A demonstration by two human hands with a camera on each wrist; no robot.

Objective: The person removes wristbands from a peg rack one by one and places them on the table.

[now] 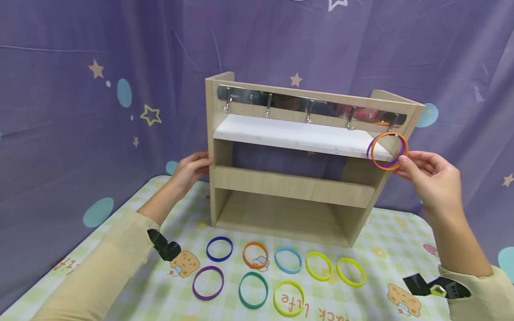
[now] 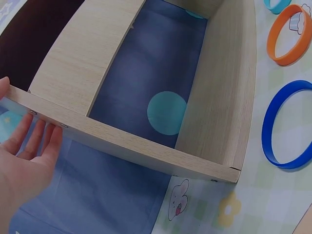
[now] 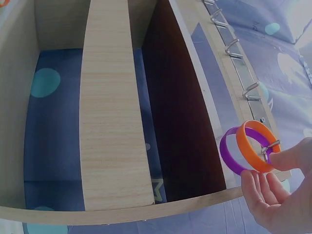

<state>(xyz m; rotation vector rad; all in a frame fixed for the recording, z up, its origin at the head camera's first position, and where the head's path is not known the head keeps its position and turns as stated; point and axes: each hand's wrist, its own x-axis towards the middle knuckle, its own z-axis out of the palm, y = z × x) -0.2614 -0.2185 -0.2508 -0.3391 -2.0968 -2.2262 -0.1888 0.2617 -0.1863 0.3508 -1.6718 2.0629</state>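
Observation:
My right hand (image 1: 439, 180) pinches an orange silicone wristband (image 3: 246, 155) and a purple wristband (image 3: 227, 153) together between thumb and fingers. Both bands are at the rightmost hook (image 3: 271, 147) of a metal hook rail (image 1: 289, 101), and the hook's end shows inside their loops in the right wrist view. That rail runs along the top front of a light wooden shelf unit (image 1: 295, 185). At the unit's left side, my left hand (image 1: 188, 171) touches the side panel (image 2: 131, 142) with fairly straight fingers, the thumb near the panel's front edge in the left wrist view.
Several loose wristbands lie in two rows before the unit, among them a blue one (image 1: 207, 250), an orange one (image 1: 244, 257), a purple one (image 1: 194, 287) and a green one (image 1: 241, 294). A checked cloth (image 1: 148, 285) covers the table; a purple curtain (image 1: 160, 53) hangs behind.

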